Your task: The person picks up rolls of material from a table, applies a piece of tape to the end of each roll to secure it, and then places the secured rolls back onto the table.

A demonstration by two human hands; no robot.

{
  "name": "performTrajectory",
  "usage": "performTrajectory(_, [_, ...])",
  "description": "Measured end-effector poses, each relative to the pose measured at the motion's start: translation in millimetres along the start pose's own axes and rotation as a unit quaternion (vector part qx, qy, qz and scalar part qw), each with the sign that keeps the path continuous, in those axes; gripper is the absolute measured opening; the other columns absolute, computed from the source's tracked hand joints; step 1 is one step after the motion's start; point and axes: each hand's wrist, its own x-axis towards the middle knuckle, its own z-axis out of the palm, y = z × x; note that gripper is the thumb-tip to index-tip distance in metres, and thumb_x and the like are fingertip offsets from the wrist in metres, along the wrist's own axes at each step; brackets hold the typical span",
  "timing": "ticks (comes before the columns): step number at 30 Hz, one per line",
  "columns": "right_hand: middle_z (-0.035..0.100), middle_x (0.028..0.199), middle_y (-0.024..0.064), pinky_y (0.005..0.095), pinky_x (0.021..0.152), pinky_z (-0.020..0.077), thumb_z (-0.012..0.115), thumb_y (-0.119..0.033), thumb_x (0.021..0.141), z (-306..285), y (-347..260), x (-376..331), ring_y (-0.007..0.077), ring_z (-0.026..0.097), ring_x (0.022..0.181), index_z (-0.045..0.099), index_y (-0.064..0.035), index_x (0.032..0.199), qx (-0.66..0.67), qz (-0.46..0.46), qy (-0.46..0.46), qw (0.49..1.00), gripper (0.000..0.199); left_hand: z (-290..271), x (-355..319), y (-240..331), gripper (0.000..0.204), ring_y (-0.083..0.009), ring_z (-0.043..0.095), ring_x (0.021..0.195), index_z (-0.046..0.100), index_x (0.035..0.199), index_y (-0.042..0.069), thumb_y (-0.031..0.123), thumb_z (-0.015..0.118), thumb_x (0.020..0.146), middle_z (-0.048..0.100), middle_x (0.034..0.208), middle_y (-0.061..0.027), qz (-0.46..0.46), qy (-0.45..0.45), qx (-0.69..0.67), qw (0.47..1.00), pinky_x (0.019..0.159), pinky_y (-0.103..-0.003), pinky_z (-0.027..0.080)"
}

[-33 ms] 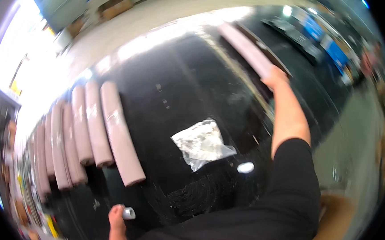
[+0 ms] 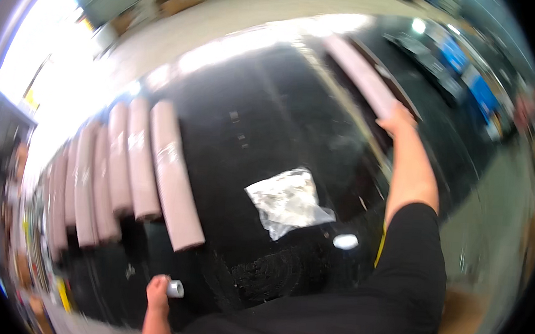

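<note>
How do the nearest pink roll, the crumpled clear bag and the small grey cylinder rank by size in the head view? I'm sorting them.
1. Nearest pink roll, clearly largest.
2. Crumpled clear bag.
3. Small grey cylinder at the left hand, smallest.

The person wore a black short-sleeved top. Its fabric was plain and dark, without any visible print or pattern, and it filled the lower edge of the view across the chest and shoulder. The right sleeve ended above the elbow with a straight hem, and the forearm below it was bare. Both hands, the left hand [image 2: 158, 291] and the right hand [image 2: 397, 119], were bare, with no gloves, watch or rings to be seen.
</note>
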Motion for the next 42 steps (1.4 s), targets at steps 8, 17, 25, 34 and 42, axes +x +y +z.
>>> performTrajectory(8, [0.068,0.121,0.0244,0.0448,0.093,0.0569,0.088,-0.021,0.059,34,40,54,0.0352,0.070,0.109,0.053,0.0023,0.131,0.044,-0.036,-0.032,0.998,0.084,14,-1,28,0.020,-0.0141,0.065,0.085,0.072,0.098,0.000,0.019,0.066,0.097,0.072,0.093,-0.0059,-0.031,0.043,0.092,0.994,0.080,-0.031,0.051])
performTrajectory(17, [0.072,0.098,0.0164,0.0411,0.081,0.0566,0.070,-0.018,0.078,27,14,14,0.0288,0.071,0.085,0.066,0.0088,0.113,0.542,-0.029,-0.265,0.797,0.044,11,0,14,0.019,-0.0140,0.068,0.084,0.072,0.098,0.001,0.020,0.070,0.095,0.072,0.092,-0.0057,0.013,0.001,0.112,0.994,0.077,-0.031,0.055])
performTrajectory(25, [0.067,0.114,0.0162,0.0381,0.091,0.0554,0.078,-0.023,0.078,-67,-84,-123,0.0258,0.068,0.100,0.054,0.0080,0.129,0.563,-0.208,-0.273,0.752,0.064,10,5,31,0.026,-0.0168,0.070,0.086,0.075,0.098,0.003,0.027,0.073,0.091,0.075,0.092,-0.0095,0.062,-0.075,0.182,0.979,0.080,-0.034,0.055])
performTrajectory(34, [0.067,0.123,0.0216,0.0434,0.097,0.0509,0.085,-0.023,0.064,-117,-268,-525,0.0389,0.064,0.116,0.056,-0.0031,0.134,0.267,-0.459,-0.023,0.847,0.078,-85,-37,17,0.016,-0.0180,0.066,0.087,0.072,0.091,0.000,0.016,0.071,0.094,0.067,0.096,-0.0061,0.201,-0.204,0.101,0.953,0.077,-0.031,0.052])
performTrajectory(42, [0.063,0.110,0.0140,0.0443,0.091,0.0522,0.082,-0.018,0.063,15,-280,-667,0.0347,0.064,0.104,0.055,-0.0061,0.134,0.028,-0.638,-0.112,0.761,0.077,-243,-71,-6,0.010,-0.0142,0.064,0.087,0.070,0.088,0.001,0.010,0.073,0.092,0.067,0.093,-0.0038,0.170,-0.417,0.113,0.886,0.080,-0.030,0.052])
